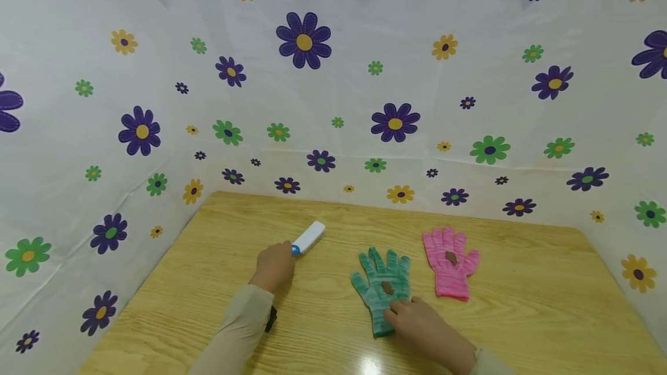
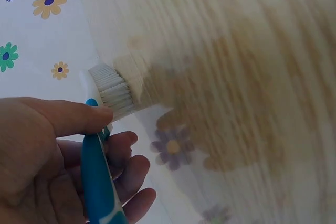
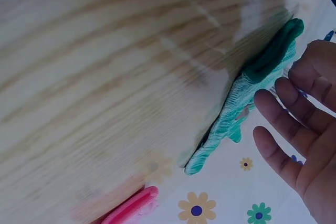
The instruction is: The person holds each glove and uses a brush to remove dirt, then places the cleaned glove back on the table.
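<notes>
Between thumb and curled fingers, my left hand (image 1: pixel 273 266) grips the blue-and-white handle of a scrub brush (image 2: pixel 100 177). The brush's white head (image 1: pixel 311 237) points away from me, with pale bristles (image 2: pixel 114 90) facing the tabletop. A green knit glove (image 1: pixel 384 288) with a brown patch lies flat, its fingers pointing away. My right hand (image 1: pixel 424 326) is over the lower right edge of this glove. In the right wrist view its fingers (image 3: pixel 286 121) are loosely bent beside the glove's cuff, holding nothing; whether they touch the glove I cannot tell.
A pink knit glove (image 1: pixel 451 274), also with a brown patch, lies on the wooden table (image 1: pixel 531 288) to the right of the green one. White sheeting (image 1: pixel 344 91) printed with flowers rises behind the table and at both sides.
</notes>
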`<state>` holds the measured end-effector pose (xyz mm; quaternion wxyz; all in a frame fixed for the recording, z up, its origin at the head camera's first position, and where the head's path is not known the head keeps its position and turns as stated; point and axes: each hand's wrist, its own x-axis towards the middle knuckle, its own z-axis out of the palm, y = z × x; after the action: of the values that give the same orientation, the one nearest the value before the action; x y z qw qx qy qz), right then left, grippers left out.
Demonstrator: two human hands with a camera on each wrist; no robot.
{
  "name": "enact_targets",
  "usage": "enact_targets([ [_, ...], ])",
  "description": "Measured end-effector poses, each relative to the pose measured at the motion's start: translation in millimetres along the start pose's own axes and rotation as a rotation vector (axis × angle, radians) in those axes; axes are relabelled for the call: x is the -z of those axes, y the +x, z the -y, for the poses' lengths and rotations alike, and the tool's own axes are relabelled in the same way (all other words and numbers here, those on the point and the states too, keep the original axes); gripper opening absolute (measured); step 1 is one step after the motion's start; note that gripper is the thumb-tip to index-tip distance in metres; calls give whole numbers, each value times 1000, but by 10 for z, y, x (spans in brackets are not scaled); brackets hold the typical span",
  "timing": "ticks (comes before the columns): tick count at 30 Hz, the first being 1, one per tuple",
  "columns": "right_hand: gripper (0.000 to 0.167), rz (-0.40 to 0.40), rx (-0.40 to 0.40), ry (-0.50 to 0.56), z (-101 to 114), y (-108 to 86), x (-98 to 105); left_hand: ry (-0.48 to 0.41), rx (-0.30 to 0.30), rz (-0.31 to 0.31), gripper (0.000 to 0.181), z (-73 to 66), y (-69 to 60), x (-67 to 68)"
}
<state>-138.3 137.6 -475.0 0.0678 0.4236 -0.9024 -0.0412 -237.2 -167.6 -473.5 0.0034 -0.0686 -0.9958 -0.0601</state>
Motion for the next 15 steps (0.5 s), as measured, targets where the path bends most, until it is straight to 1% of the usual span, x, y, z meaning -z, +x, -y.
enact_targets([
  [3, 18, -32, 11, -11, 4, -25, -23, -5, 7, -10, 12, 3, 20, -14],
  [8, 19, -83, 36, -22, -13, -48, -68, -34, -3, -2, 8, 17, 43, -60],
  [11, 15, -77, 57, -29, -24, -49, -82, -48, -11, 6, 6, 20, 44, -79],
  [15, 14, -45, 48, 19, -39, -35, -93, -49, -7, 10, 9, 7, 41, -86],
])
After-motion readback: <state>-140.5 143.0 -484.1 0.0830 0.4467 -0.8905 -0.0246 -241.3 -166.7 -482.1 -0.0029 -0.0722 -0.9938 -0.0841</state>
